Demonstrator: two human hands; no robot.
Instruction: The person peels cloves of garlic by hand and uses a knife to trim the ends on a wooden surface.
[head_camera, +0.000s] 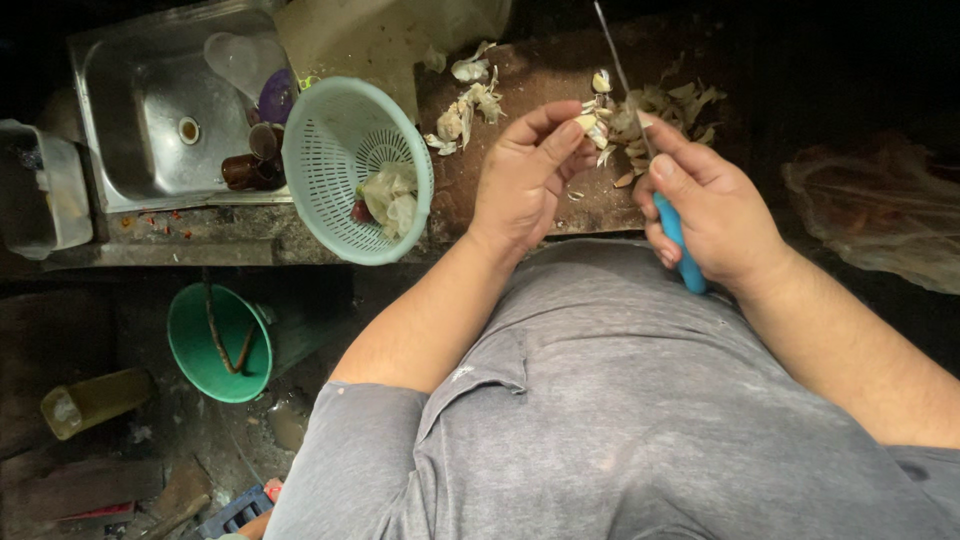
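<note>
Right hand (712, 205) grips blue-handled knife (640, 130), blade pointing away, up-frame. Left hand (528, 175) pinches garlic clove (586, 121). Colander (345, 150) holds peeled pieces.

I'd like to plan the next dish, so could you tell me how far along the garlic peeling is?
Done: papery skins are piled on the counter, and peeled pieces sit in the light green colander. In hand: the left hand pinches a clove while the right hand works the blue-handled knife. Left: I cannot tell; no whole unpeeled garlic shows clearly.

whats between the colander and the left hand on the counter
Garlic skins lie scattered on the brown counter between the colander and the left hand, per the head view.
</note>
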